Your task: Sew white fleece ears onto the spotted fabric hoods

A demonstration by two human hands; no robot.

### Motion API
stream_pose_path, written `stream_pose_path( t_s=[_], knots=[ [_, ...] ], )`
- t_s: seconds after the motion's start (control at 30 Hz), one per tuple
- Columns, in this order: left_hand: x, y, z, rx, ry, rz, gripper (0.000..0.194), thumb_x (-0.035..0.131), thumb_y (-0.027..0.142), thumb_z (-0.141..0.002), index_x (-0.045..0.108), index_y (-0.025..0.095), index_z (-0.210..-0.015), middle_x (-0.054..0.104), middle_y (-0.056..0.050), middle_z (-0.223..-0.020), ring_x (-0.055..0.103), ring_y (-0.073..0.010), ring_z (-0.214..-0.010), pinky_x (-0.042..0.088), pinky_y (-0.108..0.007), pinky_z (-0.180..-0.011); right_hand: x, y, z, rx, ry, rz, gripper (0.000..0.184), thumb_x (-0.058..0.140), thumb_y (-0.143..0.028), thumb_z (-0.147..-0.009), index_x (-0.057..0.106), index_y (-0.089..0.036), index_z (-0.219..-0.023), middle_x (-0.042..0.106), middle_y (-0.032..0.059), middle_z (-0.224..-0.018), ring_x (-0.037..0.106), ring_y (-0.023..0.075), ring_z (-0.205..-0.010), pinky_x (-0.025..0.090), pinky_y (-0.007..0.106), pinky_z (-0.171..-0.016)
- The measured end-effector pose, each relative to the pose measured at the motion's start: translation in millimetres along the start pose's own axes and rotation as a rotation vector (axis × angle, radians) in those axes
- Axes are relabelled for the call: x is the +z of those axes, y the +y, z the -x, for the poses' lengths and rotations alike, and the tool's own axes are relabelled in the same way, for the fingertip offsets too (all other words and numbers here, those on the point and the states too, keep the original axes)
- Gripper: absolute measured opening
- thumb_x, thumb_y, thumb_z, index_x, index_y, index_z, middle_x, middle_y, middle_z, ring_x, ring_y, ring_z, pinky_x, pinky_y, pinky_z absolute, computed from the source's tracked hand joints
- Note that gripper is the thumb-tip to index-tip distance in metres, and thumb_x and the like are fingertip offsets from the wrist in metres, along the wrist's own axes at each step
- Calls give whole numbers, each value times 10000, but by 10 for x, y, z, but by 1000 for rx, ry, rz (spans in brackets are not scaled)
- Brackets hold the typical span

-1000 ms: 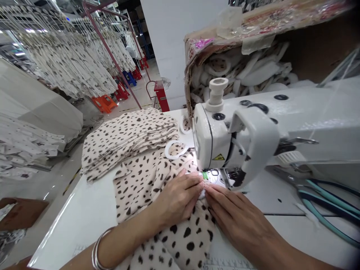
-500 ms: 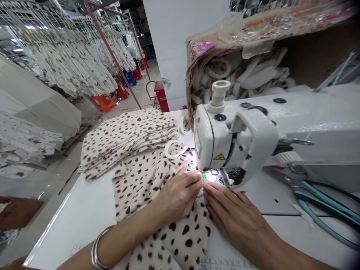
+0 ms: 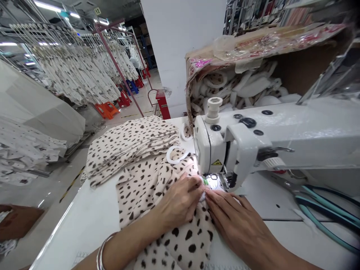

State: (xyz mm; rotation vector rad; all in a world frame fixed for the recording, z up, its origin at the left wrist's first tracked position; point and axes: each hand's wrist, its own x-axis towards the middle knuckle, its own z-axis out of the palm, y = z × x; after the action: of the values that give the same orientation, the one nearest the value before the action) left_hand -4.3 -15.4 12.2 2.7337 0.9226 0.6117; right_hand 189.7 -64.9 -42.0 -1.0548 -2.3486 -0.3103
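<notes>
Pale fabric with dark spots (image 3: 140, 187) lies on the table and runs under both hands. My left hand (image 3: 178, 200) is closed, its thumb and fingers pinching the fabric edge just left of the needle area of a white sewing machine (image 3: 246, 144). Fingertips of my right hand (image 3: 237, 217) meet it at the same edge, fingers close together and holding the cloth; its thumb is mostly hidden. A bit of white trim shows between the hands. A white ring-shaped piece (image 3: 169, 155) rests on the fabric beyond my left hand.
Folded spotted fabric (image 3: 129, 140) is stacked at the back left. Scissors with teal handles (image 3: 305, 217) lie on the right, below the machine arm. Behind the machine stands a cardboard box (image 3: 194, 67) of white-edged pieces. Garments hang on racks (image 3: 75, 71) beyond the table.
The camera view has tilted up slightly, so the scene sits lower in the picture. Both hands keep their places at the fabric edge, with little visible finger movement.
</notes>
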Motion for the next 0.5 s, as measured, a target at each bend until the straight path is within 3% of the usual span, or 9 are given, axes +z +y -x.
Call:
stream_pose_path(
  t_s=[0.3, 0.5],
  knots=[
    [36, -29, 3, -9, 21, -45, 169, 405, 127, -946, 566, 156, -991, 589, -80, -957, 591, -187, -866, 529, -352, -837, -60, 21, -104, 18, 20, -16, 360, 431, -70, -889, 596, -70, -1208, 623, 144, -1241, 569, 232, -1094, 390, 414, -937],
    [26, -42, 0, 10, 12, -37, 237, 396, 123, -957, 543, 175, -1134, 587, -107, -1134, 597, -222, -1026, 516, -401, -932, -131, -21, -212, 51, 18, -35, 318, 448, -64, -888, 624, -92, -1151, 656, 121, -1158, 591, 226, -1012, 426, 386, -879]
  ],
)
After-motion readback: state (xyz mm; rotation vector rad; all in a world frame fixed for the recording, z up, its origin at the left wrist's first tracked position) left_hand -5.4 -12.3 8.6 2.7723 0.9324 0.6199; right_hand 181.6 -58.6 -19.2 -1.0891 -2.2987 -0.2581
